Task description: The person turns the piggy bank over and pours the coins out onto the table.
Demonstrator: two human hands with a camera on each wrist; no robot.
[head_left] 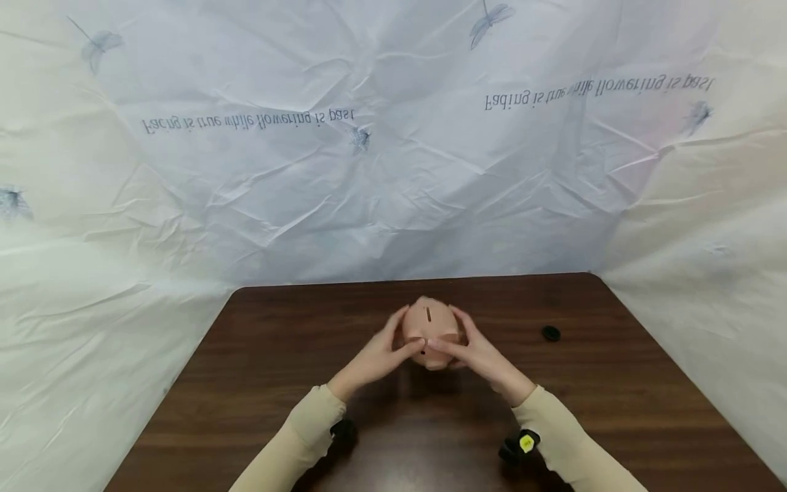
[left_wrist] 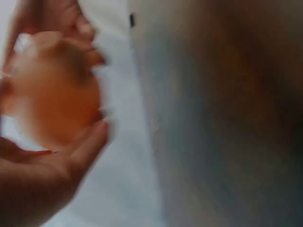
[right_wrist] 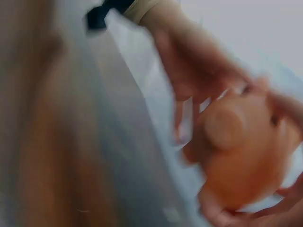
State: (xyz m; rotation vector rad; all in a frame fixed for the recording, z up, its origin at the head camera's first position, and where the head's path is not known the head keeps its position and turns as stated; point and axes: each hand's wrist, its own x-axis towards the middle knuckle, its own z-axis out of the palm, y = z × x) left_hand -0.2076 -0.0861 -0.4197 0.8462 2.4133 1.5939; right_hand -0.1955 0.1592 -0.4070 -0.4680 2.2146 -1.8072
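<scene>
Head view: the largest thing we saw was a pale, creased sheet (head_left: pixel 393 191), printed with lettering, that filled the upper frame and both sides. Below it, across the lower middle, lay the dark wood-grained surface (head_left: pixel 277 342). A cream left sleeve (head_left: pixel 289 444) and right sleeve (head_left: pixel 568 441) came in from the lower corners. Just below mid-frame the two hands were clamped together on one pig-shaped bank (head_left: pixel 439 324): the left hand (head_left: pixel 382 354) round its left side, the right hand (head_left: pixel 482 354) round its right, thumbs nearly meeting over the head end. We judged that holding both flanks prevented so rounded a body from slipping, while the thumbs steadied its tilt. Whether its underside touched the surface, we could not tell. In the blurred right wrist view, its round snout (right_wrist: pixel 225 128) showed at lower right. A small black disc (head_left: pixel 550 333) lay right of the bank, well apart, presumably out of the fingers' way. The narrow slot (head_left: pixel 429 314) lay uncovered, probably because the grip took the sides.
</scene>
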